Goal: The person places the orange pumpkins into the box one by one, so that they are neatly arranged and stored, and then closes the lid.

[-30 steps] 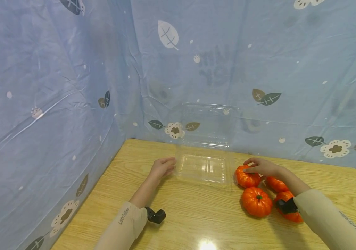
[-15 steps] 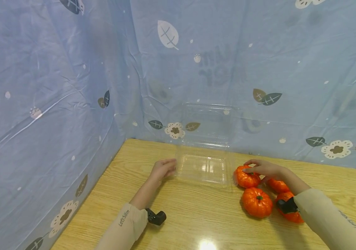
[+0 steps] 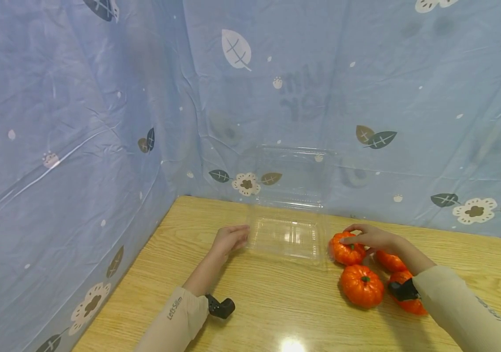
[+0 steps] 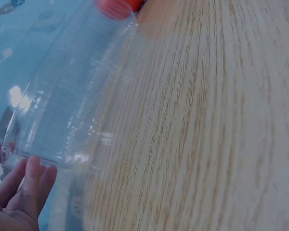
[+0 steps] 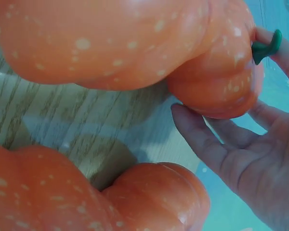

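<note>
My right hand [image 3: 372, 236] grips a small orange pumpkin [image 3: 345, 255] with a green stem, just right of a clear plastic container [image 3: 285, 253]. In the right wrist view, the fingers and thumb lie around that pumpkin [image 5: 216, 86], the thumb at its side. The container stands open with its hinged lid [image 3: 292, 171] raised towards the back curtain. My left hand [image 3: 228, 239] is at the container's left edge; in the left wrist view its outstretched fingers [image 4: 31, 180] touch the clear rim. How firmly they touch cannot be told.
Beside the gripped pumpkin lie another orange pumpkin [image 3: 362, 286] in front, one [image 3: 391, 261] behind the right wrist, and one [image 3: 412, 304] partly under the right sleeve. A blue patterned curtain [image 3: 100, 122] encloses the wooden table [image 3: 268, 303] at the left and back.
The gripped pumpkin has tilted and shifted very slightly left, its stem now showing more below my fingers. My left hand and the container have hardly moved.
</note>
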`<state>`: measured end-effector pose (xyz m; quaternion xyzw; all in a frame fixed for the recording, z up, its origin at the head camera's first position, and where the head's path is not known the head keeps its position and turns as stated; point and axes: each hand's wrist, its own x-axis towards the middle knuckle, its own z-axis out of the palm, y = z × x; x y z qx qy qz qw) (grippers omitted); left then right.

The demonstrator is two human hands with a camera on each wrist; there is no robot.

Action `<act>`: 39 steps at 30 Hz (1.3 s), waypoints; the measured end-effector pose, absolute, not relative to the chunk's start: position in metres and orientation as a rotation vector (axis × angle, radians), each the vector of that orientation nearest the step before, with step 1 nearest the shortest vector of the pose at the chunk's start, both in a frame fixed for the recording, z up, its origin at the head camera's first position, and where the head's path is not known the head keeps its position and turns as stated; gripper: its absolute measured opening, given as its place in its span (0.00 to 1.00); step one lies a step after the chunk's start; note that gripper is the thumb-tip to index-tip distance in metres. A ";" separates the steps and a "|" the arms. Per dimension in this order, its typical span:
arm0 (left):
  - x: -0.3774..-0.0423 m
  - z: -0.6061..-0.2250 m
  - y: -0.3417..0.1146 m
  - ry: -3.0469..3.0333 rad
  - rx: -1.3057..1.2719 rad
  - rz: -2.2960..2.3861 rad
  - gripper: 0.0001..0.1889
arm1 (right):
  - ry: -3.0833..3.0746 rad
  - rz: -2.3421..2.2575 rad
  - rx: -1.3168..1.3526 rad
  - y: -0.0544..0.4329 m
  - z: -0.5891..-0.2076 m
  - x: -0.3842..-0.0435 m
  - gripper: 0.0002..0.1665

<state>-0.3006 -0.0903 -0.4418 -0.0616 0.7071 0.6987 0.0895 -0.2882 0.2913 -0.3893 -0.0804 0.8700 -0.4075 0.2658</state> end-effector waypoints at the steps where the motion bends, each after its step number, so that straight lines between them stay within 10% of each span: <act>1: -0.300 -0.440 -0.090 2.103 -0.178 2.076 0.18 | 2.353 -1.110 -0.223 0.291 -0.390 -0.288 0.36; 39: -0.294 -0.439 -0.090 2.052 -0.201 2.172 0.17 | 2.690 -0.788 -0.581 0.295 -0.333 -0.282 0.29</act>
